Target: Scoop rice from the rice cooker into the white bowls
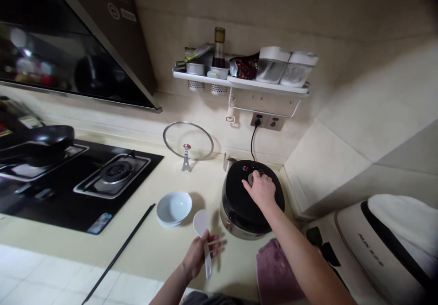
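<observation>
My left hand (200, 253) is closed around the handle of a white rice paddle (201, 223), its round head tilted up and away from me above the counter. A black rice cooker (236, 195) with a shut lid stands to the right of the paddle. On top of that lid rests my right hand (263, 189), thumb spread out to the left and fingers bent beside a round fitting; the fingertips are partly hidden. Just left of the paddle sits a pale blue bowl (174, 207), apparently stacked on another one.
A glass lid (188, 140) leans on the wall behind the bowl. The gas hob (119, 172) with a dark wok (51, 140) lies left. A purple cloth (275, 268) and a white appliance (369, 245) are at right. Above hangs a shelf (267, 85) with jars and a bottle.
</observation>
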Demonstrator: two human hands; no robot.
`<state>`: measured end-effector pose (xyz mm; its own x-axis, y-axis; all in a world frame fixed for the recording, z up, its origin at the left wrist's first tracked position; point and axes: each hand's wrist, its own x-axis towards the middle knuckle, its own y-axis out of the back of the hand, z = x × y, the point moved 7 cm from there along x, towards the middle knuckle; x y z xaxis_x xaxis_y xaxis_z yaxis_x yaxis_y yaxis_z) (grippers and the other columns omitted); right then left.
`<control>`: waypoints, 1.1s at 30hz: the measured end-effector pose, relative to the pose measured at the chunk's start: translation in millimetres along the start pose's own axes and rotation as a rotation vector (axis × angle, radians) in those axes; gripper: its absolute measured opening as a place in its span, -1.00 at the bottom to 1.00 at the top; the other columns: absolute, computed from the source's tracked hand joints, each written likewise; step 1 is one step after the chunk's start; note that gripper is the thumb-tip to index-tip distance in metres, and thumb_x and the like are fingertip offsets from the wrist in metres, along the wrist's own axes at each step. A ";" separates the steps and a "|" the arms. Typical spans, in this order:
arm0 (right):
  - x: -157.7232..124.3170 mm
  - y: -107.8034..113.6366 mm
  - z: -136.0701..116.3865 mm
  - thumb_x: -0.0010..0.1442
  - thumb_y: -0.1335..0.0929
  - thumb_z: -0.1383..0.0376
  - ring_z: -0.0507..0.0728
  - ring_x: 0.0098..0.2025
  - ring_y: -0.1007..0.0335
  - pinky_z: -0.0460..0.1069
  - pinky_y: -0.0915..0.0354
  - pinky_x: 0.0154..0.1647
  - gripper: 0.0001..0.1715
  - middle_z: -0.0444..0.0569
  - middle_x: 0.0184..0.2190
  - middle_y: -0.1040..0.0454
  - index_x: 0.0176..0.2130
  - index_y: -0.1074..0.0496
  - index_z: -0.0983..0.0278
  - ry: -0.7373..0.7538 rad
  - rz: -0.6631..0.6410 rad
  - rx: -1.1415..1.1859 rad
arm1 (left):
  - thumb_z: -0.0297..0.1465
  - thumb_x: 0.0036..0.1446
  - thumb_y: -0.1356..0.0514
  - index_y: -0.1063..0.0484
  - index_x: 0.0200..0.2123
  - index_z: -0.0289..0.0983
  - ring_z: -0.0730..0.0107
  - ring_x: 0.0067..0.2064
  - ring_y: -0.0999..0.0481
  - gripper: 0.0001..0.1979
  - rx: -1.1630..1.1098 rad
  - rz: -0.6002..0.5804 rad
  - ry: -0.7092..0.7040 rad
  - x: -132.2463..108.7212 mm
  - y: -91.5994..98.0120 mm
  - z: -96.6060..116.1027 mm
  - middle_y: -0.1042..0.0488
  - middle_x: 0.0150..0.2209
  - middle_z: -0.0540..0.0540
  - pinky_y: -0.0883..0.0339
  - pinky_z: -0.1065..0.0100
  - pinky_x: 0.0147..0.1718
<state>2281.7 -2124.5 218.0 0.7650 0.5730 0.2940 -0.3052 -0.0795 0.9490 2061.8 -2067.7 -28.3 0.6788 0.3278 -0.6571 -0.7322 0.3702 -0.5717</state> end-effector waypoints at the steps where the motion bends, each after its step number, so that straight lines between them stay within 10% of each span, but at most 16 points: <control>1: 0.5 0.2 -1.3 0.16 -0.24 -0.11 0.30 -0.27 -0.43 0.02 -0.21 -0.38 -0.44 0.20 -0.34 -0.45 -0.16 -0.35 0.31 -0.004 0.006 -0.001 | -0.29 0.13 -0.21 -0.36 -0.30 -0.33 0.23 -0.33 -0.59 -0.79 0.007 0.009 -0.028 -6.3 6.3 3.2 -0.57 -0.28 -0.18 -0.39 0.27 -0.34; 9: 2.7 -4.7 -11.2 0.24 -0.20 0.06 0.32 -0.26 -0.42 0.04 -0.21 -0.37 -0.59 0.27 -0.32 -0.43 -0.18 -0.34 0.35 -0.057 0.009 -0.041 | -0.12 0.02 -0.26 -0.45 -0.34 -0.36 0.17 -0.25 -0.57 -0.62 0.223 0.096 -0.239 -40.0 25.0 27.7 -0.55 -0.19 -0.26 -0.39 0.21 -0.22; 15: 2.2 -4.9 -12.0 0.23 -0.20 0.06 0.33 -0.28 -0.42 0.05 -0.21 -0.38 -0.58 0.27 -0.33 -0.43 -0.18 -0.34 0.36 -0.038 -0.004 -0.048 | -0.02 0.06 -0.15 -0.33 -0.52 -0.27 0.43 -0.58 -0.34 -0.59 0.527 0.074 -0.376 -33.0 20.6 20.4 -0.36 -0.59 0.01 -0.23 0.36 -0.53; 19: 2.0 -4.4 -11.6 0.22 -0.21 0.06 0.33 -0.28 -0.43 0.06 -0.21 -0.37 -0.57 0.28 -0.33 -0.43 -0.17 -0.34 0.37 -0.044 -0.010 -0.040 | -0.15 0.02 -0.25 -0.45 -0.47 -0.23 0.36 -0.46 -0.32 -0.74 0.746 -0.051 -0.512 -41.7 10.9 19.8 -0.34 -0.56 0.00 -0.23 0.38 -0.44; 27: 3.0 0.7 -11.8 0.20 -0.25 0.07 0.30 -0.24 -0.44 0.04 -0.25 -0.34 -0.59 0.25 -0.30 -0.47 -0.16 -0.33 0.36 -0.016 -0.059 -0.021 | -0.35 -0.14 -0.35 -0.58 -0.23 -0.07 -0.07 -0.06 -0.44 -0.70 1.156 -0.558 -0.506 -24.0 -86.9 -60.9 -0.49 -0.06 -0.17 -0.19 0.05 0.05; 33: 1.9 1.2 -8.7 0.20 -0.24 0.05 0.29 -0.23 -0.44 0.04 -0.26 -0.33 -0.58 0.26 -0.29 -0.46 -0.16 -0.32 0.36 -0.018 -0.061 -0.032 | -0.41 0.05 -0.19 -0.54 -0.36 -0.19 -0.26 0.06 -0.36 -0.88 1.394 -0.533 -0.438 12.0 -136.7 -118.7 -0.48 -0.06 -0.23 0.03 -0.44 0.01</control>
<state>2277.8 -2116.4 218.7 0.7925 0.5613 0.2385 -0.2757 -0.0190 0.9611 2163.4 -2217.6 -16.4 0.9789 0.0276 -0.2025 0.0507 0.9271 0.3713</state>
